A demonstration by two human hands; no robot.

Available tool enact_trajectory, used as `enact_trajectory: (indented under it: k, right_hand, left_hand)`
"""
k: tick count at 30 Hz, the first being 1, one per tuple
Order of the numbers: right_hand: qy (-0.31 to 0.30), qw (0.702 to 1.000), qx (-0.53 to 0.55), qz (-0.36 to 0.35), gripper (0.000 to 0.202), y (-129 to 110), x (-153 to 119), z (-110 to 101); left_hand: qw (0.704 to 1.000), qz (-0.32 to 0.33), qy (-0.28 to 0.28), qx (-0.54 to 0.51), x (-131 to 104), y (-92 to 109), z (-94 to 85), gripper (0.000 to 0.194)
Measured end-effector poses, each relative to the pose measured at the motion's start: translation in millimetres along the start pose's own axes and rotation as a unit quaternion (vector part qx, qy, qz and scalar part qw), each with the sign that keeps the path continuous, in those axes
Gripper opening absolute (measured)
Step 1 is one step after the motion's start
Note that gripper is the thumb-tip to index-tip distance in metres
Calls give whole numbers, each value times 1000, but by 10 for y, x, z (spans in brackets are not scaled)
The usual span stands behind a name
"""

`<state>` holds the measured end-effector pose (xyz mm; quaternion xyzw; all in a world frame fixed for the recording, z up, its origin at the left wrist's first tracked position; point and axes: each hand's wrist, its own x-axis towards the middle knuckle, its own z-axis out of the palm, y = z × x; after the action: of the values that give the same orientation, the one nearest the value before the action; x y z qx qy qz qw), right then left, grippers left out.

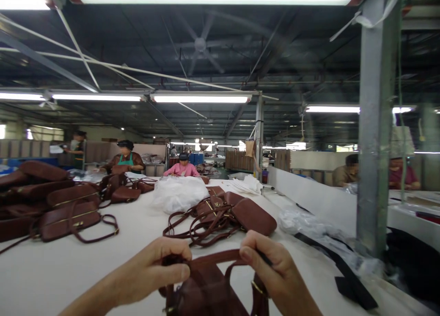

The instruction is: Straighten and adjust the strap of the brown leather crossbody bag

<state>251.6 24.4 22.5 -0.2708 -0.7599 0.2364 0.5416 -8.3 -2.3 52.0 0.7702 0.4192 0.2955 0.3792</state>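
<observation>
Between my hands a brown leather strap is stretched, belonging to a brown handbag (206, 291) low in front of me. My left hand (151, 272) pinches the strap (216, 257) at its left part, thumb against the curled fingers. On the other side my right hand (270, 265) grips the same strap, its thumb on top. A gold-coloured buckle shows below my right hand. The bag's lower part runs out of the picture, and its outline is somewhat blurred.
More brown bags (254, 215) with tangled straps lie just beyond my hands. A large heap of bags (68, 215) covers the left. White plastic wrap (180, 192) sits mid-table. Clear plastic and black strips (354, 288) lie right, near a metal post (373, 123). Several people work farther back.
</observation>
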Motion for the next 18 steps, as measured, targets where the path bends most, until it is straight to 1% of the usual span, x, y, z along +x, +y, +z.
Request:
enact_trajectory:
  k: [2, 5, 7, 9, 12, 13, 15, 16, 17, 18]
  right_hand:
    - [20, 999, 12, 26, 40, 28, -2, -70]
    - [23, 998, 14, 61, 40, 76, 25, -121]
    - [8, 998, -7, 56, 38, 128, 64, -112]
    - [-7, 997, -63, 36, 34, 191, 102, -61]
    - [-20, 990, -140, 4, 17, 247, 100, 96]
    - [-26, 989, -145, 5, 18, 240, 78, 160]
    - [-49, 990, -126, 32, 37, 181, 13, 285]
    - [-67, 990, -112, 49, 41, 132, -20, 338]
    - [-87, 989, -99, 60, 37, 77, -45, 379]
    - [-109, 988, -87, 62, 28, 21, -61, 407]
  left_hand:
    - [1000, -6, 11, 9, -11, 21, 4, 26]
    - [999, -7, 33, 31, -17, 38, 33, 20]
    - [999, -14, 39, 7, -9, -19, 43, 20]
    - [998, -39, 44, -38, 8, -120, 42, 24]
    - [991, -71, 62, -90, 31, -210, 37, 28]
    - [991, -67, 59, -97, 35, -196, 37, 26]
    - [995, -46, 35, -85, 37, -96, 40, 19]
    - [997, -31, 25, -64, 36, -23, 42, 15]
    - [999, -12, 21, -34, 35, 51, 44, 11]
    - [1000, 10, 24, -1, 35, 118, 45, 8]
